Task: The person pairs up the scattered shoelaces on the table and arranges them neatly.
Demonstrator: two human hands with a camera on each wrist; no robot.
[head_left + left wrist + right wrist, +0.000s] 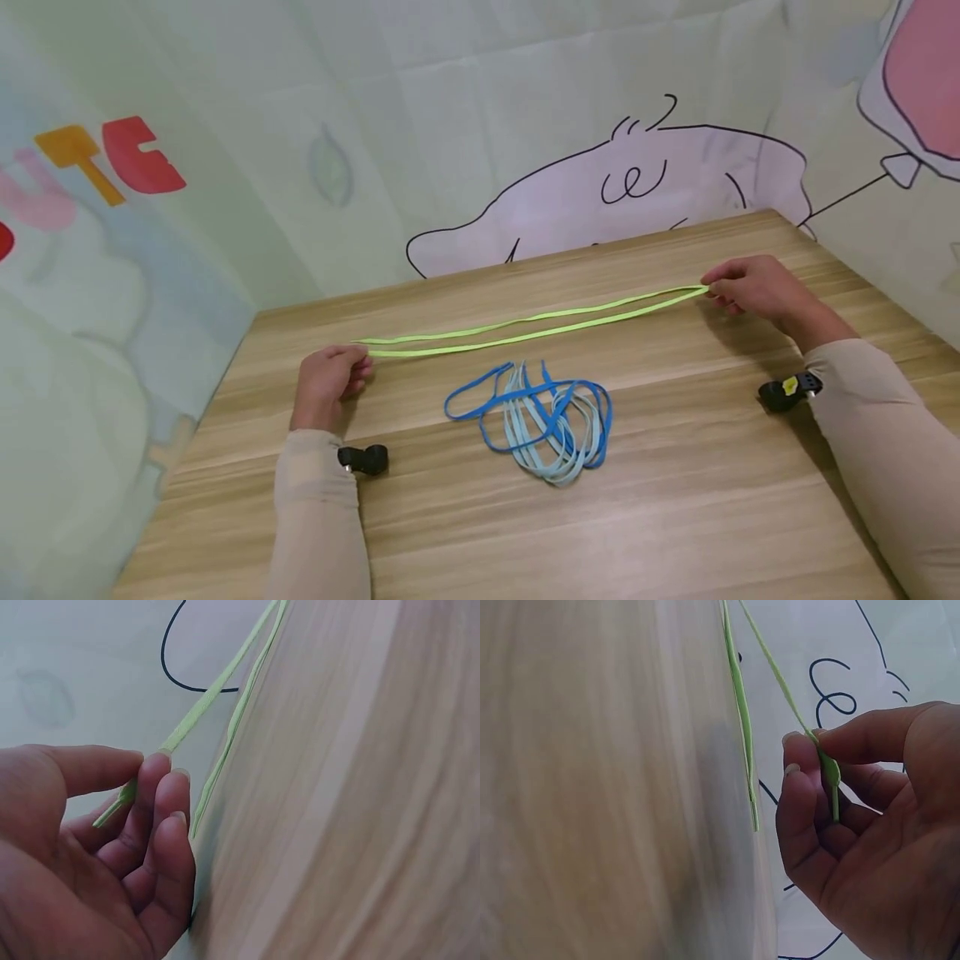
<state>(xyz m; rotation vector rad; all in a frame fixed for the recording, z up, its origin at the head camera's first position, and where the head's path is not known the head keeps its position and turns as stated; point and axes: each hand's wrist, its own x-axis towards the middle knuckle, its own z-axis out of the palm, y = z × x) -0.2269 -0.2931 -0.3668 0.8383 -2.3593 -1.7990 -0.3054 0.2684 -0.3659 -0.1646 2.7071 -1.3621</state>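
Beige sleeves (318,517) nearest, each fitted with black device (367,459). Green lace (525,337) is pinched near its ends by left hand (327,377) and right hand (759,287), held across table (675,508); second strand (547,316) laid just beyond. Blue lace (608,412) and pale lace (560,478) heaped nearer.

Matt, woven-cloth green laces (193,718) over a smooth, faintly glossy wood-grain tabletop (675,500)
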